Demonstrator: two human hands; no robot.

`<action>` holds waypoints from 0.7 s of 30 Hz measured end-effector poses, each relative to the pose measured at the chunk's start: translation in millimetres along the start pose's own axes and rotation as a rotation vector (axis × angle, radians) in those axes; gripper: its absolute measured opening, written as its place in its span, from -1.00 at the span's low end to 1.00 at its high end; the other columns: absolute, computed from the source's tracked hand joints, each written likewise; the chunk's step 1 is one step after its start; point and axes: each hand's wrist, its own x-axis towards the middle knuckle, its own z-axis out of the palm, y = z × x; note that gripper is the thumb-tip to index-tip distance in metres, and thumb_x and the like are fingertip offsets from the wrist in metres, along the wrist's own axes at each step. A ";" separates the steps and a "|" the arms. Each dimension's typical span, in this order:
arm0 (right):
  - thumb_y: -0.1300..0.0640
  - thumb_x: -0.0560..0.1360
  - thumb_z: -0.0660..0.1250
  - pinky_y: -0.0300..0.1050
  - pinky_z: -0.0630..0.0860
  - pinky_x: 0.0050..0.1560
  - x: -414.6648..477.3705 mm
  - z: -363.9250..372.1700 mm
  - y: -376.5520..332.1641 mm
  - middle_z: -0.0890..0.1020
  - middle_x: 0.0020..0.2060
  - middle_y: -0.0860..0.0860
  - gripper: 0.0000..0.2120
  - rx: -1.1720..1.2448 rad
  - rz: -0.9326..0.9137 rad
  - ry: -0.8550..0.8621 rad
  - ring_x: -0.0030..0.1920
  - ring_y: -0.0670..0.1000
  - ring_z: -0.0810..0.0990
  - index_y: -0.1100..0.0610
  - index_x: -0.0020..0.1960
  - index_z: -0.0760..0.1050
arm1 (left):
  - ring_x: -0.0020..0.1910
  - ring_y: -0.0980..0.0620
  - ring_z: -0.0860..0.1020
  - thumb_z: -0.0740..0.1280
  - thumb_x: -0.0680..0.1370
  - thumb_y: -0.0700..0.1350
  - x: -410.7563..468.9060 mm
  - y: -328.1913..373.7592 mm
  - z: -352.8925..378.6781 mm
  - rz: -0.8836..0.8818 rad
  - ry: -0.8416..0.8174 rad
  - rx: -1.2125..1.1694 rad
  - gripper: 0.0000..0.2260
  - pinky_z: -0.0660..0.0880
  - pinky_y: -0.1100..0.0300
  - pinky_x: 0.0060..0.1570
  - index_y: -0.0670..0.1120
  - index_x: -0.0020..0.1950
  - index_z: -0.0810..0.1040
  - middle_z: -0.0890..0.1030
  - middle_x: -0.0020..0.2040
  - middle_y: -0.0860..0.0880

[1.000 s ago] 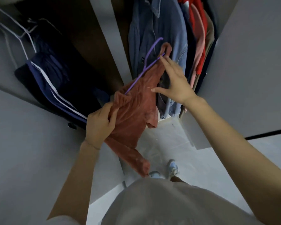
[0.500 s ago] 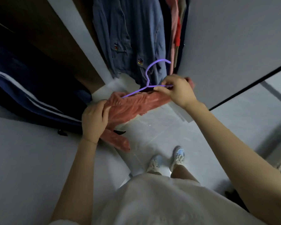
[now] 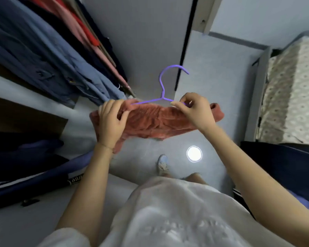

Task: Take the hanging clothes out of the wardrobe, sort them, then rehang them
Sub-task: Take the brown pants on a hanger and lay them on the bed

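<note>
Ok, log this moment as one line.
left hand: grips rust garment | right hand: pinches purple hanger | rust garment: on hanger | blue shirts: hanging

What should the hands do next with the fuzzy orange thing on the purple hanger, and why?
Probably carry it right and lay it on the bed for sorting. The left hand grips one end of the orange garment, the right hand pinches the purple hanger at the other, and it is clear of the hanging clothes.
</note>
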 end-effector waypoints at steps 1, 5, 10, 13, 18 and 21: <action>-0.16 0.43 0.46 -0.22 0.30 -0.23 -8.2 -13.2 12.0 0.49 -0.37 -0.06 -0.61 -0.026 0.028 0.039 -0.31 -0.11 0.42 0.16 -0.25 0.51 | -0.02 -0.19 0.45 0.28 0.57 -0.10 5.2 12.1 11.0 0.027 -0.015 0.002 -0.82 0.34 -0.03 0.04 -0.15 0.12 0.50 0.54 -0.06 -0.20; -0.36 0.37 0.28 -0.16 0.31 -0.16 -48.6 -65.0 62.2 0.48 -0.30 0.00 -0.47 -0.122 0.172 0.238 -0.21 0.03 0.46 0.14 -0.26 0.55 | -0.02 -0.16 0.39 0.25 0.56 -0.11 21.6 71.5 52.1 0.218 -0.092 -0.035 -0.82 0.28 -0.03 0.03 -0.14 0.12 0.47 0.51 -0.06 -0.20; -0.45 0.35 0.20 -0.05 0.34 0.04 -109.7 -129.2 125.1 0.48 -0.27 -0.05 -0.45 -0.192 0.367 0.405 -0.18 0.07 0.46 0.05 -0.36 0.46 | -0.07 -0.13 0.37 0.24 0.54 -0.15 24.0 155.8 104.6 0.355 -0.193 -0.112 -0.86 0.24 0.03 0.01 -0.11 0.08 0.44 0.50 -0.11 -0.19; -0.40 0.41 0.27 -0.07 0.27 -0.14 -147.4 -157.6 150.1 0.46 -0.36 -0.03 -0.41 -0.205 0.515 0.442 -0.29 0.08 0.44 0.16 -0.32 0.43 | -0.07 -0.13 0.37 0.23 0.54 -0.14 20.6 202.5 133.7 0.417 -0.251 -0.149 -0.85 0.24 0.02 0.03 -0.15 0.07 0.48 0.50 -0.11 -0.19; -0.34 0.46 0.31 -0.12 0.21 -0.28 -200.1 -197.1 177.0 0.50 -0.40 -0.03 -0.48 -0.091 0.749 0.534 -0.36 -0.07 0.40 0.14 -0.21 0.41 | -0.06 -0.14 0.39 0.24 0.57 -0.09 22.3 274.6 178.5 0.521 -0.298 -0.180 -0.82 0.26 0.00 0.03 -0.17 0.07 0.53 0.53 -0.09 -0.17; -0.36 0.44 0.31 -0.05 0.34 -0.23 -226.0 -222.0 191.3 0.50 -0.44 -0.05 -0.49 -0.056 0.798 0.647 -0.32 -0.01 0.48 0.11 -0.24 0.41 | -0.07 -0.16 0.43 0.24 0.59 -0.07 22.2 320.5 205.9 0.566 -0.342 -0.254 -0.83 0.28 0.01 0.02 -0.12 0.09 0.51 0.55 -0.08 -0.17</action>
